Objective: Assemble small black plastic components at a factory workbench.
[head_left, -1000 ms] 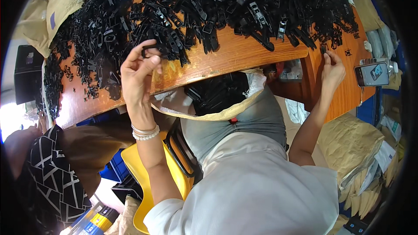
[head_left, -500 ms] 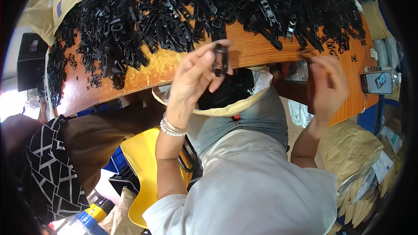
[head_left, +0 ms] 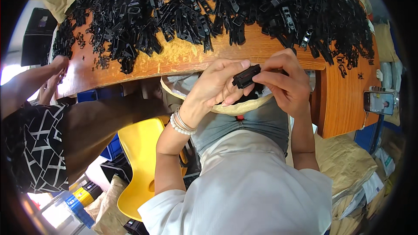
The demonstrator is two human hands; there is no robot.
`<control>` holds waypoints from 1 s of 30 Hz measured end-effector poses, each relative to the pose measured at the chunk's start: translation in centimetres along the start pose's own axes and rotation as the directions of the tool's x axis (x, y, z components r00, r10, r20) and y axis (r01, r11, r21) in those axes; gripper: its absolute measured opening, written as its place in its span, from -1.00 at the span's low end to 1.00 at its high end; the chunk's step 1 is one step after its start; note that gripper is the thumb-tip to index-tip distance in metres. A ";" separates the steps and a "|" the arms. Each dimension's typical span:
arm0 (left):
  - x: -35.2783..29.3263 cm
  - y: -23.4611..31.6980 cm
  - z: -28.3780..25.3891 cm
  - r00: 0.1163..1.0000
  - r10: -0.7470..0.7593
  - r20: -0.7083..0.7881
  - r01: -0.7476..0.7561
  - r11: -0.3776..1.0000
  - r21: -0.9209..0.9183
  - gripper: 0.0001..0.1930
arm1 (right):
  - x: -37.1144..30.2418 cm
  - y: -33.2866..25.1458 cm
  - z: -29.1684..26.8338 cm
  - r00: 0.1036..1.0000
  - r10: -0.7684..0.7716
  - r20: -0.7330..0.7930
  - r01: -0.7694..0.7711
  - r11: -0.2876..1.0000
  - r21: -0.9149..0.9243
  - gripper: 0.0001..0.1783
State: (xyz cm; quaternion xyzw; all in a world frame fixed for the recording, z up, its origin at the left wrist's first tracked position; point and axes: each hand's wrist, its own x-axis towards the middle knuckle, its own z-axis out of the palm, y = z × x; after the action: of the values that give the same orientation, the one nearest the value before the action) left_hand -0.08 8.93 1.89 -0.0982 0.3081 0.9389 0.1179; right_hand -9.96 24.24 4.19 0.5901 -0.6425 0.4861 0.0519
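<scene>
My left hand (head_left: 216, 85) and my right hand (head_left: 285, 80) meet over my lap, and together they pinch one small black plastic clip part (head_left: 246, 76) between the fingertips. A pearl bracelet (head_left: 179, 124) circles my left wrist. Just below the hands sits a pale bag (head_left: 226, 107) in my lap, holding more black parts that are mostly hidden. Beyond the hands, a big heap of black plastic parts (head_left: 209, 6) covers the wooden table (head_left: 183, 56).
Another person in a black-and-white patterned sleeve (head_left: 32, 143) sits at my left, a hand (head_left: 56, 65) at the table's edge. A yellow chair (head_left: 141, 161) is under me. A phone (head_left: 379, 102) lies on the table's right wing. Brown paper sacks (head_left: 348, 169) stand at right.
My left hand came down from the heap with a black part, and my right hand swung in from the right edge. Both now grip the part together.
</scene>
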 end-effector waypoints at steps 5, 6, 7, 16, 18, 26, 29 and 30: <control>0.4 0.5 0.3 0.998 -0.011 -0.060 0.013 0.999 0.032 -0.67 | 0.1 0.0 0.2 1.000 0.019 -0.003 -0.020 0.998 -0.053 -0.82; 0.3 0.7 0.3 0.997 -0.025 -0.076 0.029 0.998 0.056 -0.67 | 0.1 0.0 0.2 1.000 0.024 -0.019 -0.026 0.997 -0.076 -0.81; 0.3 0.8 0.4 0.995 -0.038 -0.092 0.045 0.996 0.080 -0.67 | 0.1 -0.1 0.2 1.000 0.024 -0.016 -0.025 0.997 -0.075 -0.81; 0.6 0.8 0.0 0.992 -0.059 -0.112 0.064 0.997 0.041 -0.70 | 0.3 0.6 0.1 0.965 0.245 0.092 -0.254 0.962 0.106 -0.80; 0.7 1.0 -0.2 0.985 -0.048 -0.164 0.058 0.997 0.058 -0.70 | 0.0 0.6 0.2 0.986 0.167 0.009 -0.167 0.986 0.013 -0.81; 0.5 0.9 0.0 0.982 -0.057 -0.178 0.073 0.994 0.084 -0.70 | 0.3 1.1 0.4 0.988 0.115 0.103 -0.112 0.993 -0.038 -0.80; 0.0 1.2 0.8 0.967 -0.068 -0.246 0.099 0.988 0.116 -0.71 | 0.6 0.7 0.7 0.979 0.150 0.138 -0.155 0.987 0.029 -0.80; -0.4 1.5 1.2 0.962 -0.071 -0.263 0.104 0.988 0.110 -0.71 | 0.8 0.6 0.8 0.973 0.172 0.155 -0.184 0.981 0.062 -0.80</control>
State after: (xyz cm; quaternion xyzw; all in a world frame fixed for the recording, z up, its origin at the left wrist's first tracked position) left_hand -0.28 8.39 3.78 -0.2260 0.3735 0.8911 0.1240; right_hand -10.27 23.04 3.90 0.5662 -0.6759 0.4676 -0.0624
